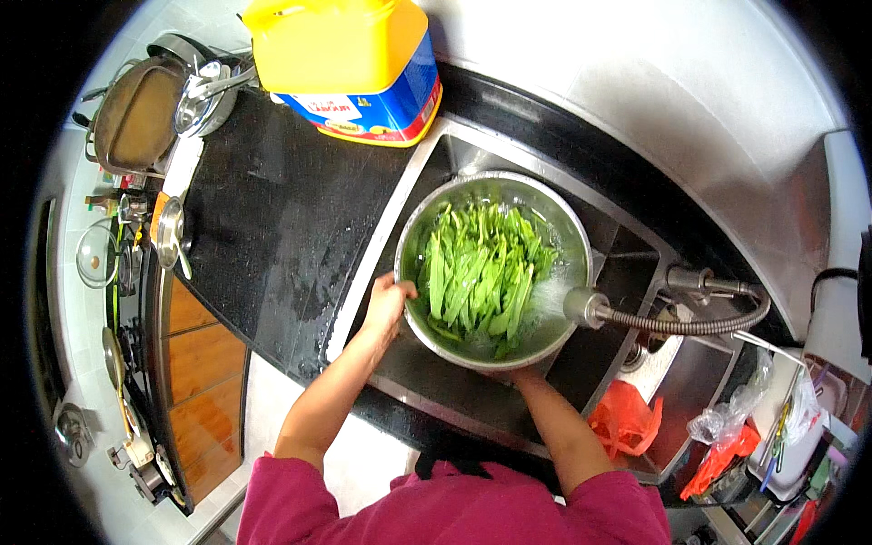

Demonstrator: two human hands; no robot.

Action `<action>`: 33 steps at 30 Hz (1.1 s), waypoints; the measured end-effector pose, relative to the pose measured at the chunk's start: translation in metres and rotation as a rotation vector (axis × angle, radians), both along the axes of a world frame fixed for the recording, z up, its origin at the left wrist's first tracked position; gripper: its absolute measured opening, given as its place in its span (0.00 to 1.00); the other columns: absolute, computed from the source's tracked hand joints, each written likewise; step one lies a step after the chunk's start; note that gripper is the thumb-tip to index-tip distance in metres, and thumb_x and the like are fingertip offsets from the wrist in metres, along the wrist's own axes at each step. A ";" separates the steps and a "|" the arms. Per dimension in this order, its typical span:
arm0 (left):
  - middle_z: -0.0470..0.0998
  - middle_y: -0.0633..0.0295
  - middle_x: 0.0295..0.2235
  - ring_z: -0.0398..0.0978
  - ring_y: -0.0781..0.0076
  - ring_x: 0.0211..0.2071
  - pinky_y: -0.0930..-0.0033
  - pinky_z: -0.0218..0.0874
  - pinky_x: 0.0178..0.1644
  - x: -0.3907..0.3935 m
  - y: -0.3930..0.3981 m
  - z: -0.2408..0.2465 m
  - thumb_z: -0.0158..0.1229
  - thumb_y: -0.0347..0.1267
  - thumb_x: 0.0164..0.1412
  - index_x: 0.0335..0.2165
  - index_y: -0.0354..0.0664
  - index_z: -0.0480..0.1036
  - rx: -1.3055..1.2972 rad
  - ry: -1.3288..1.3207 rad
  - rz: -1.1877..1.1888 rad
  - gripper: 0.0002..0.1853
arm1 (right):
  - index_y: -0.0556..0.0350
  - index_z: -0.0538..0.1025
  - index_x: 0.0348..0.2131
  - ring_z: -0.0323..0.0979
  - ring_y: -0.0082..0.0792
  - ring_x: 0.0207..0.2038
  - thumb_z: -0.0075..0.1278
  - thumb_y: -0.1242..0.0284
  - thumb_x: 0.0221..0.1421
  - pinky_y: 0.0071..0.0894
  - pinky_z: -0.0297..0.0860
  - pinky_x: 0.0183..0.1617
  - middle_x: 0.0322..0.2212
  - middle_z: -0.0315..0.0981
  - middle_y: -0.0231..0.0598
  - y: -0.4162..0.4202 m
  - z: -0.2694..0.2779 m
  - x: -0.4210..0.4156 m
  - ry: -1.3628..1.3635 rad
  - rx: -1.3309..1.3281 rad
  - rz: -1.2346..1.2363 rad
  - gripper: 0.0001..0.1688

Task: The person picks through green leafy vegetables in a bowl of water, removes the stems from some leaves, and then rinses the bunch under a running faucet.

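A round stainless steel basin (492, 178) stands in or over the kitchen sink (395, 378), holding water and long green leafy vegetables (484, 266). My left hand (387, 300) grips its left rim, thumb over the edge. Under the near side of the basin is my right hand (511, 373), mostly hidden by the bowl, so its fingers cannot be seen. From the right, a flexible-hose faucet (586, 308) sprays water onto the basin's right side, by the leaves.
A yellow plastic container (340, 48) stands on the wet black countertop (286, 204) behind the sink's left corner. Pans and bowls (139, 116) crowd the far left. At right, a red plastic bag (623, 415) lies in the smaller sink compartment, near a rack.
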State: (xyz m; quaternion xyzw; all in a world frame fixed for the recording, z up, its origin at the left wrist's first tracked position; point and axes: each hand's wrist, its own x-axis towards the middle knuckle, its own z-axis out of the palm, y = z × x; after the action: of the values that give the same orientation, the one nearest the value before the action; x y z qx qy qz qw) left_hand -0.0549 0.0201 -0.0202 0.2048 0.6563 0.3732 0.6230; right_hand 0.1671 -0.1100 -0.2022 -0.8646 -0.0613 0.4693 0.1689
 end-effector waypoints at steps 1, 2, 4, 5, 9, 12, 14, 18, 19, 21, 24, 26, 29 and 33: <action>0.71 0.61 0.20 0.65 0.73 0.21 0.75 0.56 0.24 -0.001 0.001 0.000 0.47 0.20 0.36 0.25 0.32 0.70 0.007 0.001 -0.015 0.11 | 0.56 0.58 0.53 0.55 0.51 0.51 0.49 0.62 0.49 0.42 0.53 0.54 0.52 0.53 0.51 -0.002 -0.005 0.004 0.026 -0.002 0.026 0.35; 0.71 0.61 0.20 0.65 0.73 0.21 0.75 0.55 0.24 0.000 -0.001 0.002 0.47 0.20 0.36 0.25 0.32 0.70 -0.019 0.002 0.005 0.11 | 0.56 0.58 0.53 0.55 0.50 0.51 0.49 0.62 0.49 0.42 0.53 0.54 0.52 0.53 0.51 -0.002 -0.010 0.009 0.049 -0.001 0.058 0.35; 0.70 0.61 0.20 0.65 0.72 0.21 0.74 0.55 0.24 0.001 -0.003 0.005 0.47 0.20 0.35 0.25 0.32 0.70 -0.055 0.030 0.015 0.11 | 0.57 0.58 0.53 0.55 0.50 0.51 0.49 0.62 0.49 0.42 0.53 0.54 0.51 0.53 0.51 0.001 -0.015 0.019 0.090 0.001 0.121 0.35; 0.70 0.60 0.20 0.65 0.72 0.21 0.74 0.55 0.24 -0.002 -0.004 0.000 0.47 0.20 0.35 0.25 0.32 0.70 -0.068 0.056 0.001 0.11 | 0.57 0.58 0.52 0.55 0.50 0.51 0.49 0.61 0.49 0.42 0.53 0.54 0.51 0.53 0.52 0.004 -0.018 0.025 0.113 0.008 0.155 0.35; 0.71 0.61 0.20 0.66 0.73 0.21 0.75 0.56 0.25 -0.014 -0.016 -0.002 0.47 0.19 0.37 0.26 0.31 0.70 -0.069 0.006 0.067 0.11 | 0.58 0.58 0.52 0.55 0.50 0.52 0.49 0.61 0.49 0.42 0.53 0.54 0.51 0.53 0.52 0.024 -0.002 0.052 0.224 0.004 0.349 0.34; 0.72 0.61 0.21 0.67 0.75 0.22 0.77 0.57 0.27 -0.017 -0.015 -0.006 0.46 0.18 0.38 0.27 0.30 0.71 -0.047 -0.025 0.033 0.12 | 0.58 0.59 0.52 0.55 0.50 0.52 0.48 0.61 0.49 0.42 0.53 0.54 0.51 0.53 0.52 0.046 0.011 0.079 0.278 -0.008 0.454 0.34; 0.73 0.61 0.23 0.67 0.76 0.23 0.77 0.58 0.28 -0.015 -0.018 0.010 0.46 0.18 0.38 0.27 0.31 0.71 -0.054 -0.011 0.050 0.13 | 0.59 0.59 0.52 0.54 0.50 0.52 0.48 0.60 0.50 0.41 0.53 0.55 0.51 0.54 0.52 0.065 0.018 0.089 0.321 -0.014 0.546 0.34; 0.73 0.61 0.23 0.67 0.76 0.23 0.78 0.58 0.28 -0.014 -0.016 0.003 0.45 0.18 0.38 0.26 0.31 0.72 -0.051 0.008 -0.026 0.12 | 0.59 0.59 0.52 0.54 0.50 0.52 0.48 0.60 0.50 0.41 0.53 0.55 0.51 0.54 0.53 0.092 0.026 0.109 0.370 -0.011 0.633 0.34; 0.73 0.61 0.22 0.67 0.76 0.23 0.78 0.57 0.28 -0.013 -0.017 0.002 0.45 0.18 0.38 0.26 0.31 0.72 -0.066 0.013 -0.034 0.12 | 0.60 0.59 0.52 0.54 0.50 0.52 0.48 0.60 0.50 0.41 0.53 0.55 0.51 0.54 0.53 0.097 0.026 0.111 0.376 -0.008 0.648 0.34; 0.72 0.62 0.22 0.67 0.76 0.22 0.77 0.57 0.28 -0.013 -0.021 -0.001 0.45 0.18 0.37 0.26 0.31 0.72 -0.086 0.003 -0.042 0.12 | 0.60 0.59 0.52 0.54 0.49 0.52 0.48 0.59 0.50 0.41 0.53 0.55 0.51 0.54 0.53 0.105 0.026 0.115 0.388 -0.009 0.672 0.34; 0.71 0.63 0.20 0.65 0.76 0.21 0.77 0.56 0.27 -0.013 -0.027 -0.007 0.46 0.18 0.37 0.25 0.31 0.71 -0.091 -0.026 -0.041 0.11 | 0.61 0.59 0.51 0.54 0.49 0.53 0.47 0.59 0.50 0.41 0.53 0.55 0.51 0.54 0.53 0.115 0.028 0.117 0.400 0.003 0.704 0.34; 0.72 0.63 0.20 0.66 0.76 0.21 0.77 0.56 0.27 -0.012 -0.032 -0.011 0.46 0.18 0.37 0.24 0.31 0.71 -0.098 -0.023 -0.049 0.11 | 0.61 0.59 0.51 0.54 0.49 0.53 0.47 0.59 0.50 0.41 0.53 0.55 0.51 0.54 0.53 0.119 0.029 0.119 0.402 0.009 0.716 0.34; 0.72 0.62 0.21 0.66 0.75 0.21 0.76 0.56 0.27 -0.014 -0.035 -0.013 0.46 0.18 0.36 0.24 0.31 0.71 -0.094 -0.004 -0.058 0.10 | 0.62 0.60 0.51 0.54 0.49 0.53 0.47 0.58 0.50 0.40 0.53 0.55 0.51 0.54 0.54 0.123 0.031 0.120 0.412 0.014 0.736 0.35; 0.72 0.62 0.21 0.66 0.75 0.22 0.77 0.57 0.28 -0.014 -0.033 -0.007 0.47 0.18 0.36 0.25 0.30 0.71 -0.099 0.010 -0.068 0.11 | 0.62 0.60 0.51 0.54 0.49 0.53 0.47 0.58 0.50 0.40 0.53 0.55 0.51 0.55 0.54 0.129 0.034 0.118 0.396 0.038 0.739 0.35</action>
State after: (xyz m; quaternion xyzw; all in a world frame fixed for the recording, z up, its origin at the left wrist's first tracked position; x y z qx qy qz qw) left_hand -0.0685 -0.0129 -0.0267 0.1977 0.6697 0.3180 0.6413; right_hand 0.2855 0.0195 -0.1678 -0.6741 -0.3425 0.6543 0.0137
